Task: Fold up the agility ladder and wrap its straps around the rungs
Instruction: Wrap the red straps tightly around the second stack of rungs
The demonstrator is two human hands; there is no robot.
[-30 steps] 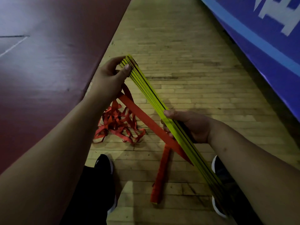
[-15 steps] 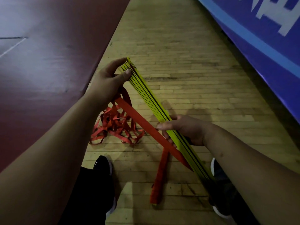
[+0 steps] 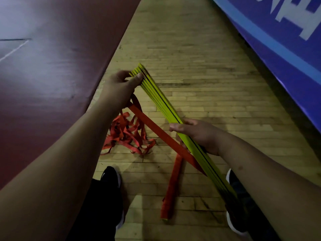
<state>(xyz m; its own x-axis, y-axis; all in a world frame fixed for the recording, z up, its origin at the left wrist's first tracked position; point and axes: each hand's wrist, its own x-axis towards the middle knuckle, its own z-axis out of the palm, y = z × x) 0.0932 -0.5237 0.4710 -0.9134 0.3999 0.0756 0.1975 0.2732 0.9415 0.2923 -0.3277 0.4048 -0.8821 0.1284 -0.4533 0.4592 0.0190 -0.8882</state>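
The person is holding the stack of yellow rungs [image 3: 161,103] out in front of them, above the wooden floor [image 3: 199,66], slanting from upper left down to lower right. The left hand [image 3: 119,87] is pinching the far end of the stack, thumb on the near side and fingers curled over the far side. The right hand [image 3: 199,134] is gripping the stack near its middle, thumb lying on top and fingers wrapped underneath. A flat red strap [image 3: 156,131] is running from below the left hand across to the lower part of the rungs, and a second length [image 3: 171,188] is hanging from there to the floor. The remaining straps are lying in a loose tangle [image 3: 128,134] on the floor under the left forearm, just ahead of the left shoe [image 3: 111,178].
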